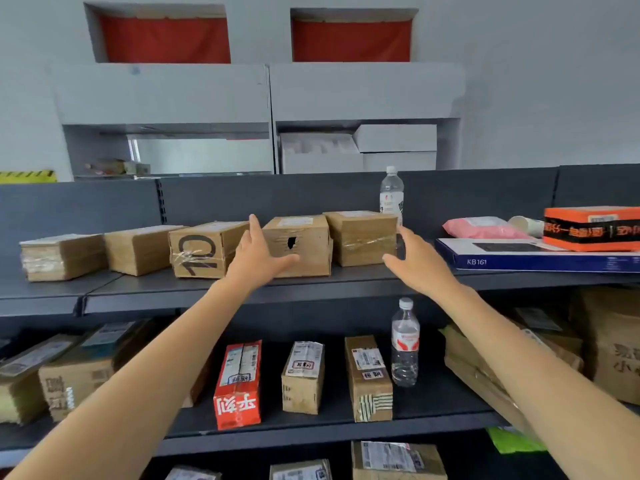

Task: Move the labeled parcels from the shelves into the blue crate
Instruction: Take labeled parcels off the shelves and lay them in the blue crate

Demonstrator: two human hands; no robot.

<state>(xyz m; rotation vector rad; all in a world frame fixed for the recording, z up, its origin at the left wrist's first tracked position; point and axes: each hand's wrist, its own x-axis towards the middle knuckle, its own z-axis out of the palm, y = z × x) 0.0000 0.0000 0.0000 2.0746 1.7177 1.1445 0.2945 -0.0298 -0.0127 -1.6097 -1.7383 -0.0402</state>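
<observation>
Two parcels stand side by side between the hands, on the dark grey metal top shelf (pixel 173 289): a brown cardboard parcel with a dark hole in its front (pixel 310 233) and a brown cardboard parcel bound with clear tape (pixel 360 237). Each has a white label on top.

The left hand (pixel 258 258) is spread flat, grasping nothing. Its fingers point up along the holed parcel's left side and its thumb stretches across the lower front. The right hand (pixel 417 263) is also spread and empty, with its fingers beside the taped parcel's right edge. Whether either hand actually touches cardboard I cannot tell.

Just outside the left hand sits a cardboard box marked with large black numerals (pixel 201 251), and further out that way are a plain cardboard box (pixel 138 249) and a taped cardboard box (pixel 62 256).

Behind the right hand stands a clear plastic water bottle (pixel 391 192). Further out on that side is a long blue-and-white flat box printed KB161 (pixel 519 261) with three things by it — a pink plastic mailer bag (pixel 485 227), a white paper cup (pixel 526 225) and an orange-and-black box (pixel 592 228).

Below the hands, on the next shelf down, stand a red-and-white carton (pixel 239 386), a small labelled cardboard parcel (pixel 303 379), a narrow labelled cardboard parcel (pixel 369 379) and a second clear bottle (pixel 404 344).
</observation>
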